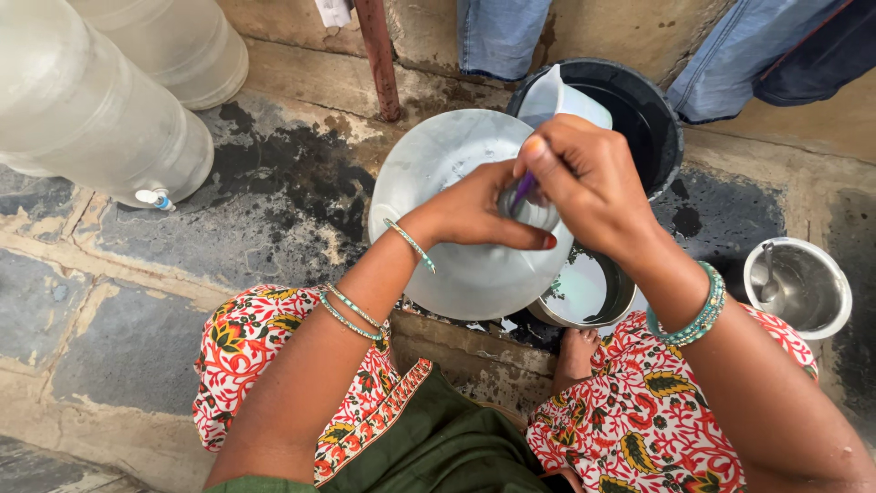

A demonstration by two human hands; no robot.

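While over basin (pixel 456 274), hands (pixel 479 212) (pixel 593 183) on cup (pixel 537 216).

We are noting two large translucent water containers (pixel 100 100) lying at upper left, the nearer one showing a small white tap (pixel 153 198). A stone floor (pixel 119 301) is lying under everything, dark wet patches spreading across it. A black bucket (pixel 662 119) is sitting at upper centre holding dark water, with a translucent plastic jug (pixel 561 99) leaning at its near rim. A rusty red pipe (pixel 378 59) is rising against the wall. Blue denim clothing (pixel 730 64) is hanging above. A steel pot (pixel 803 288) is standing at right, a ladle resting inside.
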